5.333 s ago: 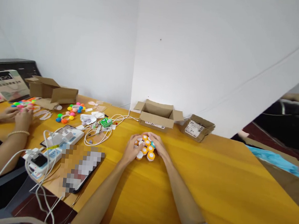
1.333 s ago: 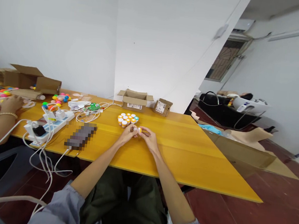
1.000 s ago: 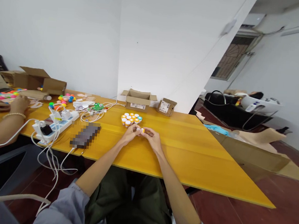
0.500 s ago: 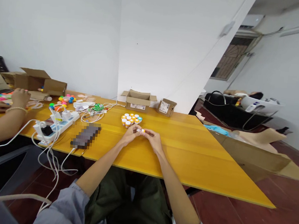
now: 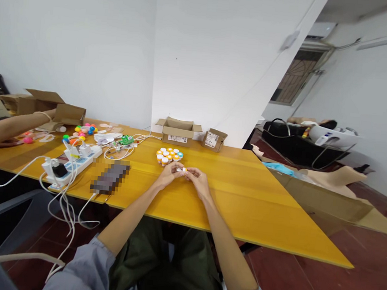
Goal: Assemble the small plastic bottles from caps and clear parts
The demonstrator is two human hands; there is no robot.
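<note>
My left hand (image 5: 169, 173) and my right hand (image 5: 197, 180) meet above the yellow table (image 5: 263, 202), fingers pinched together on one small white and orange pot (image 5: 183, 170). Just beyond them stands a cluster of several small orange and white pots (image 5: 169, 155), one with a blue lid. Both forearms reach forward from my lap.
Two open cardboard boxes (image 5: 179, 131) (image 5: 214, 139) sit at the table's back edge. To the left lie a blurred phone (image 5: 110, 177), a white power strip with cables (image 5: 72, 160), coloured balls (image 5: 83, 131), and another person's arm (image 5: 8, 128). A large cardboard sheet (image 5: 315, 193) lies right of the table.
My hands have stayed together on the small pot with only slight shifts. The other person's arm on the left has stretched farther across the table.
</note>
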